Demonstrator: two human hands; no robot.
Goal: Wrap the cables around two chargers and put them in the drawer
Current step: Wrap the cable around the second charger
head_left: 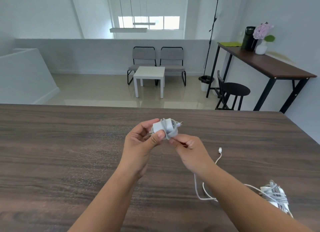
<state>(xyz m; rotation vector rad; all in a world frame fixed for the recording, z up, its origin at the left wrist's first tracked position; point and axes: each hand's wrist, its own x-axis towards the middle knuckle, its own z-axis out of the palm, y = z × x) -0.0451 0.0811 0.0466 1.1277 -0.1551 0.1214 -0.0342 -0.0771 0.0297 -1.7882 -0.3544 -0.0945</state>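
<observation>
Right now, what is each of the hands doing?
Left hand: grips the white charger.
Right hand: pinches the cable wound on it.

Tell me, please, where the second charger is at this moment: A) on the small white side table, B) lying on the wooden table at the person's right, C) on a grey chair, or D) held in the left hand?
B: the second charger lies on the wooden table by the right forearm, its white cable partly loose.

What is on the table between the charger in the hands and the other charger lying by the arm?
In the head view, a loose white cable with its plug end lies on the wooden table between the held charger and the second charger.
</observation>
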